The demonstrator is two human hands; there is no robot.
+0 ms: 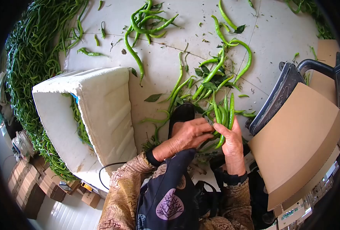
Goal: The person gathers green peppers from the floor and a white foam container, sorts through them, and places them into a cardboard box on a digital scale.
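Observation:
A small bunch of long green chili peppers (pixel 230 112) is gripped in my right hand (pixel 234 143), thumb across it and the peppers pointing up and away. Close against the left side of the bunch is my left hand (pixel 191 134), its fingers curled inward; what they hold, if anything, is hidden. Just beyond both hands, loose chili peppers (pixel 210 76) lie on the floor among dark green leaves (pixel 217 79). A shoe (pixel 182 117) shows behind my left hand.
A white foam box (pixel 104 99) lies on its side at left, with peppers inside. Behind it rises a big pepper heap (pixel 32 65). At right are a cardboard box (pixel 296 142) and a dark padded seat (pixel 277 97). More peppers (pixel 141 25) lie on the tiled floor (pixel 97 19).

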